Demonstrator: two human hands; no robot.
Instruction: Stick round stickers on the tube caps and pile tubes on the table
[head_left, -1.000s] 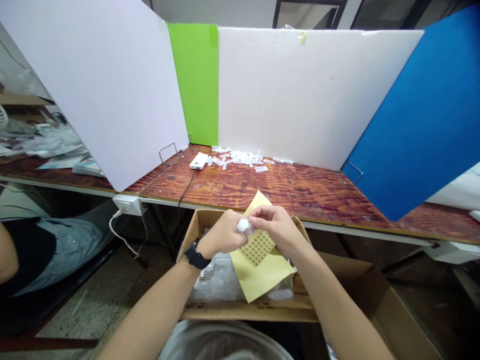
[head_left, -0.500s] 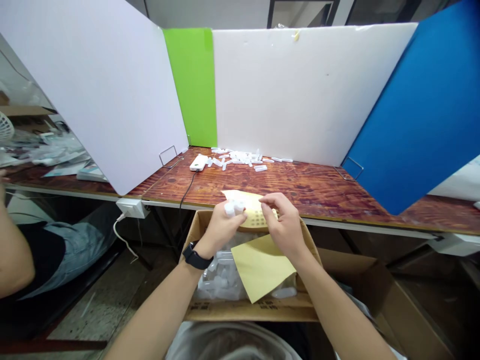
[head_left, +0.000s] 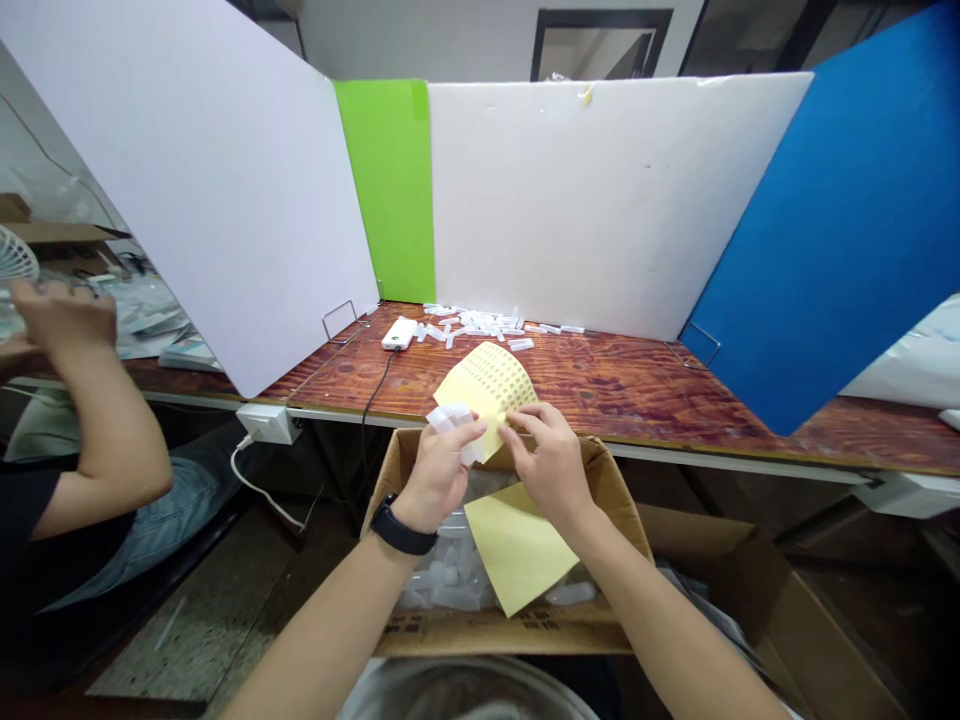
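My left hand point(head_left: 433, 478), with a black band on its wrist, is closed around several small whitish plastic tubes point(head_left: 450, 417). Its thumb lies by a yellow sticker sheet point(head_left: 491, 380) with rows of small dark-printed labels. My right hand point(head_left: 551, 465) pinches at the lower right of that sheet; whether a loose label is between the fingertips is too small to tell. Below both hands, a plain yellow sheet point(head_left: 519, 550) rests over an open cardboard box point(head_left: 502, 640). Many translucent tubes point(head_left: 450, 572) fill the box.
More tubes point(head_left: 487, 322) lie scattered on the wooden table point(head_left: 600, 385), beside a white device point(head_left: 399, 333) with a black cable. White, green and blue panels point(head_left: 817, 220) stand around. Another person's arm point(head_left: 112, 430) is at left. A second box point(head_left: 795, 610) sits low right.
The sticker sheet has swung upright and shows more of its label rows. My right hand has moved slightly left and down, closer to my left. The other person's arm has come further into view.
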